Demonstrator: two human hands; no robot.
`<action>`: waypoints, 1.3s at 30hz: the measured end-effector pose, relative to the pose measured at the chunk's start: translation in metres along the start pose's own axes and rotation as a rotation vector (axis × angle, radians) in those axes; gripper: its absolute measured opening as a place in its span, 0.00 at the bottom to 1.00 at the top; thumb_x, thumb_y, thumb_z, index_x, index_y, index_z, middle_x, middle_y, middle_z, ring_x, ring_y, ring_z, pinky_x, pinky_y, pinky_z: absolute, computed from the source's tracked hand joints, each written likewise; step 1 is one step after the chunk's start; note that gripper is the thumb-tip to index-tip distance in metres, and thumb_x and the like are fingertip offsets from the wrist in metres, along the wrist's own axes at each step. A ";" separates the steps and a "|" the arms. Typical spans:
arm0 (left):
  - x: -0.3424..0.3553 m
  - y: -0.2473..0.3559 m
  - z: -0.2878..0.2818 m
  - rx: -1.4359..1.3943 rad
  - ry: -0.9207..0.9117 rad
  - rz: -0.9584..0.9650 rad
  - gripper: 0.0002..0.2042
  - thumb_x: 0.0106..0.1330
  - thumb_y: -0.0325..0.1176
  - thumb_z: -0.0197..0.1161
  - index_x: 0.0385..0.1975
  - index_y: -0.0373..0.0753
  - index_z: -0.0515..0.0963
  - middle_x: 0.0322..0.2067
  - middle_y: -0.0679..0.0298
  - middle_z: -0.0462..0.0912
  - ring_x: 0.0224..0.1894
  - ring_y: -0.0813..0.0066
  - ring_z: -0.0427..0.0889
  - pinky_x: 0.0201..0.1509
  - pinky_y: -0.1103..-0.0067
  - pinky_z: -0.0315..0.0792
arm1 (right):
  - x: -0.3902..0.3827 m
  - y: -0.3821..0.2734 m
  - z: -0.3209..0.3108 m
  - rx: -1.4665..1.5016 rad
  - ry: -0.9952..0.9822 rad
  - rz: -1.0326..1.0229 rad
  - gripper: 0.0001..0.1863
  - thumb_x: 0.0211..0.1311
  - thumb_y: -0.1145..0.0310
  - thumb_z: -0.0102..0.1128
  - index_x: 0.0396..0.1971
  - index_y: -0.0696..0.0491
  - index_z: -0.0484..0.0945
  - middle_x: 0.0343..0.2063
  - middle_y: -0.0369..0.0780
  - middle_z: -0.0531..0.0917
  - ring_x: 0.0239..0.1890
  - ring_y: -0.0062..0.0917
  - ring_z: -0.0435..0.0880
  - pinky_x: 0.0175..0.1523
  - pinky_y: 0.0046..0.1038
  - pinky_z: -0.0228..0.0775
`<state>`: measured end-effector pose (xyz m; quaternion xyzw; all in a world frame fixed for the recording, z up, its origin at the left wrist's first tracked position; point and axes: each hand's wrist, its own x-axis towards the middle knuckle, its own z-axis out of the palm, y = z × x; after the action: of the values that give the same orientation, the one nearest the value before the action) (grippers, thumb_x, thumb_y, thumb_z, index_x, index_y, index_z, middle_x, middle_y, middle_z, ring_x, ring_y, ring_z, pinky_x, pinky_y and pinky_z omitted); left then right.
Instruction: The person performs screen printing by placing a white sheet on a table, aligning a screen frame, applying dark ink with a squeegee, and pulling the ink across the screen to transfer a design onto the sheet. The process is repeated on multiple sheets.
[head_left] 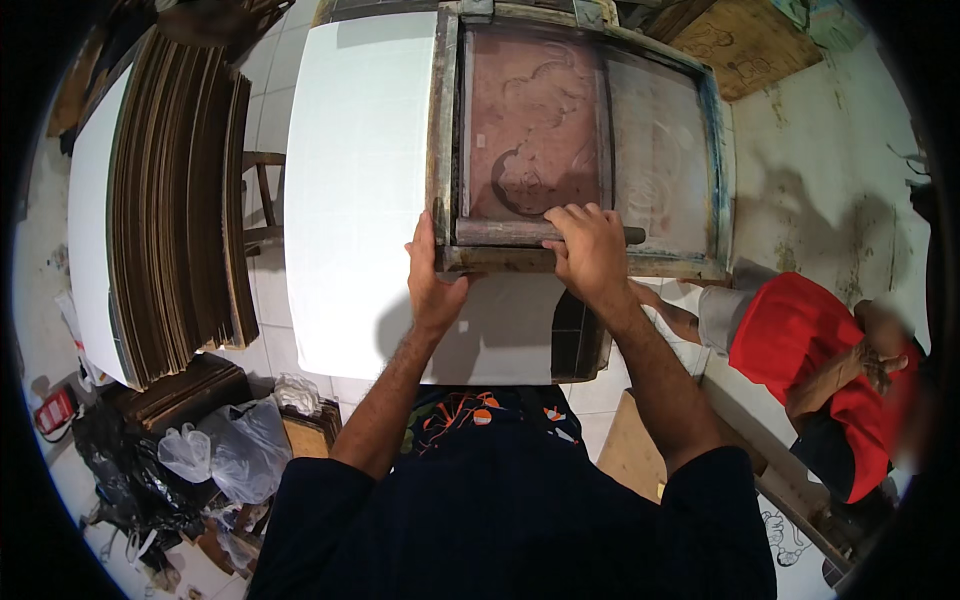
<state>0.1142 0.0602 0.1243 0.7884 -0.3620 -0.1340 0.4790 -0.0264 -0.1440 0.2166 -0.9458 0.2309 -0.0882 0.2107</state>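
A worn screen-printing frame (717,150) rests on a board covered in white material (355,150), its pinkish mesh (530,100) showing dark curved line marks. Along the mesh's near end lies a long grey-brown squeegee bar (490,231). My right hand (586,250) grips the bar toward its right end, fingers over the top and thumb on the near side. My left hand (434,285) holds the frame's near left corner, fingers extended up along the side and thumb toward the bottom edge.
Brown boards (175,200) stand stacked at left, beside a wooden chair (262,190). Plastic bags (225,445) lie lower left. At right, a person in red (790,350) is bent over near a wall (830,170). A wooden panel (750,45) is at top right.
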 end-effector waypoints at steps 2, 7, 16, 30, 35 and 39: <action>0.005 -0.003 0.000 0.062 -0.005 0.010 0.54 0.48 0.18 0.76 0.77 0.30 0.51 0.68 0.43 0.67 0.69 0.52 0.71 0.70 0.67 0.70 | 0.004 0.001 0.003 -0.025 0.005 0.008 0.17 0.53 0.74 0.69 0.45 0.52 0.80 0.37 0.39 0.82 0.43 0.39 0.78 0.52 0.42 0.64; 0.005 -0.006 0.001 -0.056 -0.042 -0.079 0.55 0.49 0.23 0.78 0.78 0.35 0.50 0.75 0.43 0.57 0.78 0.45 0.57 0.79 0.44 0.43 | 0.042 0.023 0.007 -0.063 0.070 -0.035 0.15 0.55 0.73 0.70 0.43 0.49 0.80 0.37 0.37 0.82 0.44 0.37 0.79 0.53 0.42 0.64; 0.006 -0.004 0.001 -0.051 -0.023 -0.069 0.55 0.50 0.27 0.81 0.78 0.33 0.50 0.75 0.40 0.57 0.78 0.44 0.57 0.79 0.46 0.45 | 0.269 0.144 0.010 -0.166 0.104 -0.098 0.25 0.60 0.59 0.71 0.56 0.51 0.79 0.50 0.43 0.86 0.53 0.44 0.82 0.59 0.48 0.68; 0.009 -0.005 0.000 -0.056 -0.017 -0.048 0.54 0.51 0.24 0.79 0.78 0.33 0.51 0.75 0.40 0.57 0.78 0.43 0.57 0.79 0.45 0.45 | 0.117 0.058 0.008 -0.105 0.156 -0.021 0.15 0.52 0.74 0.68 0.41 0.47 0.80 0.38 0.38 0.81 0.45 0.39 0.78 0.51 0.44 0.65; 0.009 -0.010 0.005 -0.052 -0.009 -0.033 0.52 0.53 0.24 0.78 0.78 0.34 0.52 0.75 0.41 0.56 0.77 0.42 0.57 0.78 0.41 0.46 | -0.007 -0.012 0.002 -0.046 -0.002 0.112 0.25 0.44 0.80 0.68 0.47 0.48 0.81 0.42 0.37 0.81 0.49 0.35 0.78 0.59 0.42 0.63; 0.016 -0.007 0.003 0.041 0.032 0.119 0.53 0.55 0.33 0.82 0.77 0.30 0.51 0.73 0.43 0.62 0.72 0.53 0.68 0.72 0.65 0.70 | -0.032 -0.026 0.008 -0.089 0.112 0.090 0.27 0.46 0.77 0.69 0.51 0.48 0.81 0.48 0.36 0.82 0.54 0.33 0.77 0.63 0.42 0.61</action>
<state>0.1265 0.0485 0.1191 0.7772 -0.4030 -0.0854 0.4757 -0.0421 -0.1054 0.2189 -0.9365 0.2884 -0.1211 0.1587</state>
